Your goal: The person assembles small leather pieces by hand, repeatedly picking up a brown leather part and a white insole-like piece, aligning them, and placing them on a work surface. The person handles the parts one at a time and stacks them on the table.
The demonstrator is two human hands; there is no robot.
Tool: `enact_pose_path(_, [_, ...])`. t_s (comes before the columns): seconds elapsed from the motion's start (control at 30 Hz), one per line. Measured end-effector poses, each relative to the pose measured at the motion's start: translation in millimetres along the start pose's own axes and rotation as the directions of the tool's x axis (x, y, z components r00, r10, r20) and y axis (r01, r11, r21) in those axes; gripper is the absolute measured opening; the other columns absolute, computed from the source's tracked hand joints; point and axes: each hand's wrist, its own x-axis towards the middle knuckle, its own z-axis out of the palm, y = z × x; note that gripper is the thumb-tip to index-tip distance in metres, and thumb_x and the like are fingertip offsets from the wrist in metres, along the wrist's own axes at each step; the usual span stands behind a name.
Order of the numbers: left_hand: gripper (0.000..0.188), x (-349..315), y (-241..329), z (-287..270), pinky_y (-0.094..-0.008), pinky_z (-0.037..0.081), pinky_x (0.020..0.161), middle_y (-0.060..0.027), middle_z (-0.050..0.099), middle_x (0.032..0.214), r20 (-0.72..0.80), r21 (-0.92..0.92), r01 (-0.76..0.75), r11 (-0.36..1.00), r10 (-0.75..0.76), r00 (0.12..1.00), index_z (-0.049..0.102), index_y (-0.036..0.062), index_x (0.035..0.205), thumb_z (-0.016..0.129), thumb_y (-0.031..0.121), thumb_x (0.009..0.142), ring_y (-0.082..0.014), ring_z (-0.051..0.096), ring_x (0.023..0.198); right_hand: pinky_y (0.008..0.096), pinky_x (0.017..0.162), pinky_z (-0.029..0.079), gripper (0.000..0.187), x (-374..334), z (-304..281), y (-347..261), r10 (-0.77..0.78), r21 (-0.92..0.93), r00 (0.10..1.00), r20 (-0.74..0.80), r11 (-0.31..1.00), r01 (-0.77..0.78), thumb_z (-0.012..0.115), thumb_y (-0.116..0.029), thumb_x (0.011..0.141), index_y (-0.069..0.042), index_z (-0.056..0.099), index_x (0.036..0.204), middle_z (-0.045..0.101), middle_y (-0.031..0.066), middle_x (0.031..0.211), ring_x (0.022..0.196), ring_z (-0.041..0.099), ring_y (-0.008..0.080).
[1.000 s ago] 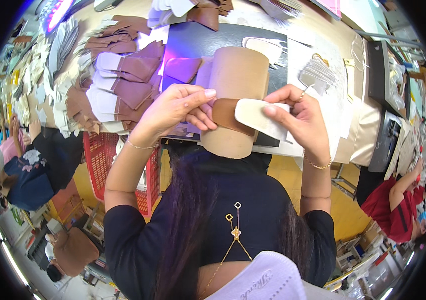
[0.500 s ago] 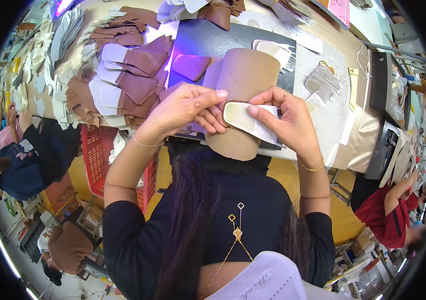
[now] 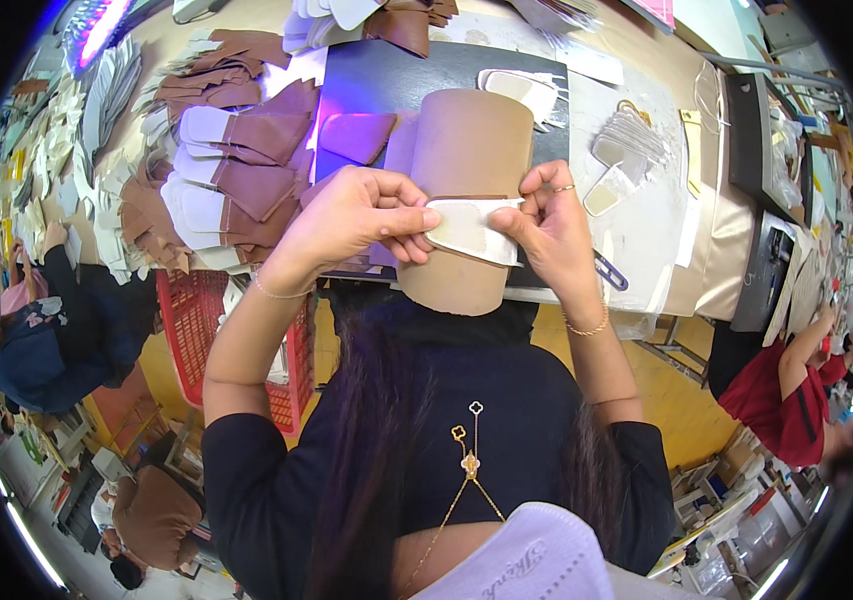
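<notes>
A white-backed leather piece [image 3: 474,228] with a thin brown edge along its top lies across a tan, rounded cylinder-like block [image 3: 473,130]. My left hand [image 3: 372,212] pinches the left end of this piece between thumb and fingers. At its right end, my right hand [image 3: 553,225] grips it with the thumb on the white face; the fingers behind are partly hidden. Left of the block lies a single brown leather piece [image 3: 358,137] under purple light. Farther left are fanned stacks of brown and white leather pieces [image 3: 257,160].
Under the block is a dark board [image 3: 387,75]. Several cream pieces [image 3: 525,92] lie behind it, with more tied pieces [image 3: 632,140] to the right. A small dark-handled tool [image 3: 611,270] lies beside my right wrist. A red plastic basket [image 3: 192,315] stands below the table's left edge.
The leather piece has turned more level and lies straighter across the block, its brown edge now showing along the top. My right hand has shifted up at its end; the dark-handled tool has come into view.
</notes>
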Motion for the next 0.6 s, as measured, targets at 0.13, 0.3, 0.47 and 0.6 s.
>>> enact_pose_path(0.13, [0.016, 0, -1, 1, -0.0229, 0.054, 0.054, -0.0125, 0.067, 0.070, -0.006, 0.032, -0.012, 0.999, 0.012, 1.000, 0.062, -0.0029, 0.086, 0.067, 0.012, 0.087, -0.0154, 0.066, 0.058, 0.0219, 0.063, 0.039, 0.043, 0, -4, -3, -0.136, -0.021, 0.986, -0.099, 0.991, 0.134, 0.077, -0.025, 0.079, -0.005, 0.048, 0.105, 0.049, 0.0006, 0.074, 0.068, 0.044, 0.0075])
enact_pose_path(0.3, [0.020, -1, -7, -6, -0.0228, 0.052, 0.057, -0.0084, 0.067, 0.076, 0.005, 0.121, -0.108, 0.987, 0.108, 0.994, 0.063, -0.0027, 0.089, 0.066, 0.016, 0.086, -0.0126, 0.066, 0.064, 0.0496, 0.111, 0.023, 0.075, -19, 5, -44, -0.623, -0.568, 0.720, 0.305, 0.488, 0.663, 0.067, -0.052, 0.073, -0.008, 0.049, 0.131, 0.049, 0.0104, 0.136, 0.134, 0.037, 0.0341])
enact_pose_path(0.47, [0.017, 0, -12, -6, -0.0235, 0.052, 0.058, -0.0067, 0.065, 0.081, 0.041, 0.152, -0.248, 0.957, 0.244, 0.969, 0.063, -0.0020, 0.089, 0.060, 0.014, 0.084, -0.0100, 0.063, 0.067, 0.0497, 0.113, 0.019, 0.078, -9, 30, -28, -0.562, -0.481, 0.655, 0.505, 0.446, 0.754, 0.043, -0.066, 0.084, -0.016, 0.040, 0.143, 0.040, 0.0131, 0.146, 0.139, 0.029, 0.0350])
enact_pose_path(0.6, [0.022, 1, -8, -2, -0.0246, 0.053, 0.057, -0.0078, 0.066, 0.075, 0.041, 0.050, -0.048, 0.998, 0.046, 0.998, 0.061, -0.0026, 0.088, 0.067, 0.019, 0.088, -0.0131, 0.065, 0.062, 0.0494, 0.113, 0.017, 0.077, -10, 26, 5, -0.658, -0.346, 0.705, 0.264, 0.618, 0.706, 0.038, -0.066, 0.088, -0.015, 0.033, 0.146, 0.031, 0.0156, 0.151, 0.141, 0.024, 0.0352])
